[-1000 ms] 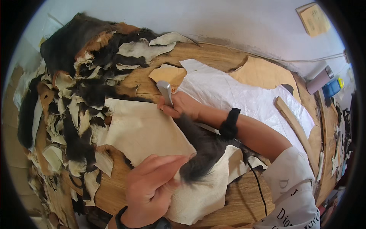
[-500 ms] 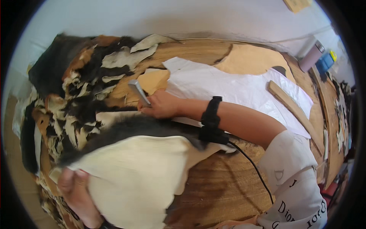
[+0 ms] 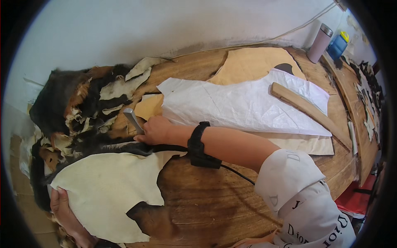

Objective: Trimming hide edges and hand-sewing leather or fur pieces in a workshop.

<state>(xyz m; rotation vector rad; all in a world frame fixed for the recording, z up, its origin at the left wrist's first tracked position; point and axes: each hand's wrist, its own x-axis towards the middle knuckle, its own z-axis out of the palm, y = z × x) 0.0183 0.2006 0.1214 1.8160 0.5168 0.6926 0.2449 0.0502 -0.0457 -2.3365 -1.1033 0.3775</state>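
My right hand is closed on a flat silver metal tool, just above the dark fur edge of a hide. My left hand grips the left edge of that hide, whose cream skin side faces up with a ragged right edge. A black strap with a box and cable is on my right wrist. Beyond my right arm lie a white paper pattern, a tan cut-out piece and a long wooden batten resting across the white sheet.
Dark fur hides and scraps are heaped at the left against the white wall. A pink flask and a blue bottle stand at the back right, near more scraps and a red object.
The hide has been spread leftward and down, cream side up, with my left hand moving along with it. My right hand has moved left with the tool, and the view has shifted.
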